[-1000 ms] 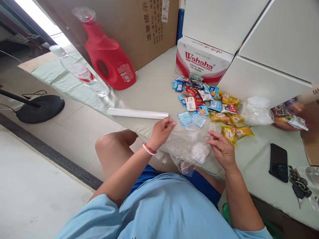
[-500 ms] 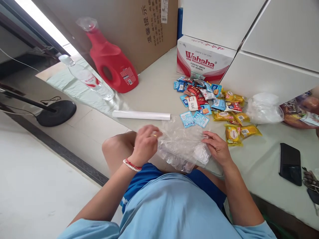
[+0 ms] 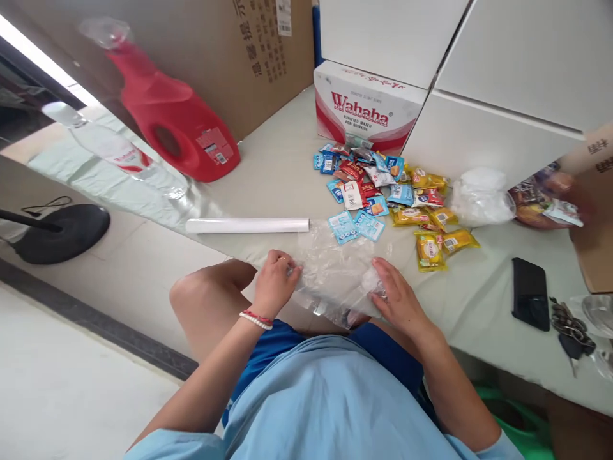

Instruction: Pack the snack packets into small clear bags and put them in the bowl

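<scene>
A thin clear plastic bag [image 3: 330,265] spreads between my hands at the table's front edge, hanging partly over my lap. My left hand [image 3: 278,281] has its fingers closed on the left side of the bag. On the other side, my right hand [image 3: 402,303] holds a whitish, crumpled part of the bag between its thumb and fingers. Just beyond the bag lie light blue snack packets [image 3: 357,227]. A white roll [image 3: 248,225] rests to the left of them. What the bag contains, if anything, I cannot make out.
Yellow snack packs [image 3: 430,249] and other small packets lie before a Wahaha box [image 3: 368,112]. A red jug [image 3: 177,121] and a water bottle [image 3: 119,150] stand at left. To the right are a white plastic bundle [image 3: 483,198], a phone [image 3: 530,294] and keys [image 3: 569,326].
The view has shifted to the right. My left hand has come down onto the bag's left side. My right hand has moved from the bag's upper edge onto its crumpled right part.
</scene>
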Tool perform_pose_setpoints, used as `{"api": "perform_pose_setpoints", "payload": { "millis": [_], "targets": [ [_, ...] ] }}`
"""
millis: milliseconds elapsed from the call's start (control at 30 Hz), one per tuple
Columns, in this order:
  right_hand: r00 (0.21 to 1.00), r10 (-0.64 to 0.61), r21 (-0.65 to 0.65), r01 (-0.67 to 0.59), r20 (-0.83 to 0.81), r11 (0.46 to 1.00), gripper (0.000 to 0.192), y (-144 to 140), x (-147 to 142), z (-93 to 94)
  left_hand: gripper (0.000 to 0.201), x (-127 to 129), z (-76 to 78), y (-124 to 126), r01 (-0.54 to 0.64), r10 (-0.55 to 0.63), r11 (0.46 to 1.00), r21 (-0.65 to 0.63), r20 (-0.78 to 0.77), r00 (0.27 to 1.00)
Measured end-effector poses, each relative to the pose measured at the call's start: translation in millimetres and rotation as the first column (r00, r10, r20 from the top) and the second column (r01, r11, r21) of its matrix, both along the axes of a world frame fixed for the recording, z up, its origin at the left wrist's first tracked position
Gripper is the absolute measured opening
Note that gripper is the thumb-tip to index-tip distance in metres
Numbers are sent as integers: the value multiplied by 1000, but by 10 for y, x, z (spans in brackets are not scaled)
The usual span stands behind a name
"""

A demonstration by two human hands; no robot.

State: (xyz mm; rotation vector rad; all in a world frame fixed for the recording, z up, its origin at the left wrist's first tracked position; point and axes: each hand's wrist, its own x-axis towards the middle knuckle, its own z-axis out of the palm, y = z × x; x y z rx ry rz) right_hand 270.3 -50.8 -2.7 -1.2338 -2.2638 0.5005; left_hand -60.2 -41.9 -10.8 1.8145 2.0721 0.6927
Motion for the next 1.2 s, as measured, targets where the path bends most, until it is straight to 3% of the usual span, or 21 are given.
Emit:
{"api": "perform_pose_setpoints", "payload": {
  "millis": [133, 267, 333, 433, 500, 567, 633, 667, 733, 800, 867, 900, 1000, 1100, 1133, 1200],
  "targets": [
    [991, -130, 54, 130, -4, 990, 71, 67, 370, 86, 16, -84, -15, 39, -40, 31, 997, 71, 128, 991],
    [908, -409, 95, 416, -87, 904, 72, 338, 973, 320, 8, -66, 50, 22, -11, -18, 983, 184, 156, 988],
    [884, -463, 75, 467, -67, 881, 80, 538, 1158, 451, 5, -10, 109, 14, 23, -73, 971, 238, 203, 976],
    [855, -506, 89, 498, 114, 863, 84, 842, 1141, 656, 4, 96, 215, 0, 86, -179, 957, 277, 331, 926],
    [841, -520, 171, 496, 150, 851, 73, 1009, 905, 778, 4, 164, 289, -24, 155, -274, 938, 311, 384, 882],
    [913, -396, 211, 370, 97, 905, 60, 1132, 515, 842, 6, 227, 367, -66, 244, -377, 905, 349, 391, 840],
    [993, -102, 103, 96, 63, 990, 57, 1221, 41, 819, 8, 284, 449, -123, 345, -475, 865, 364, 372, 798],
    [999, 33, 27, -34, 42, 999, 63, 1257, -196, 775, 9, 307, 490, -154, 391, -516, 844, 366, 360, 777],
    [969, 246, -107, -244, 5, 964, 81, 1317, -610, 650, 10, 334, 562, -214, 464, -580, 807, 365, 339, 741],
    [905, 424, -265, -416, -28, 870, 70, 1361, -883, 521, 10, 318, 602, -266, 484, -597, 795, 364, 330, 731],
    [865, 496, -341, -491, -80, 802, 33, 1395, -985, 425, 10, 250, 587, -307, 422, -532, 837, 347, 338, 776],
    [874, 473, -336, -481, -112, 810, 20, 1417, -976, 394, 11, 197, 554, -324, 356, -460, 877, 322, 355, 814],
    [954, 219, -237, -266, -205, 934, 18, 1547, -794, 374, 16, 9, 367, -366, 65, -125, 988, 142, 465, 877],
    [981, -54, -161, 24, -185, 987, 20, 1733, -559, 446, 29, -132, 169, -395, -127, 135, 991, -51, 526, 840],
    [982, -113, -124, 95, -149, 988, 23, 1773, -501, 487, 37, -150, 137, -402, -166, 170, 985, -51, 491, 854],
    [978, -196, -3, 197, -76, 980, 32, 1761, -430, 586, 48, -135, 157, -413, -233, 194, 969, 80, 336, 922]
  ]
}}
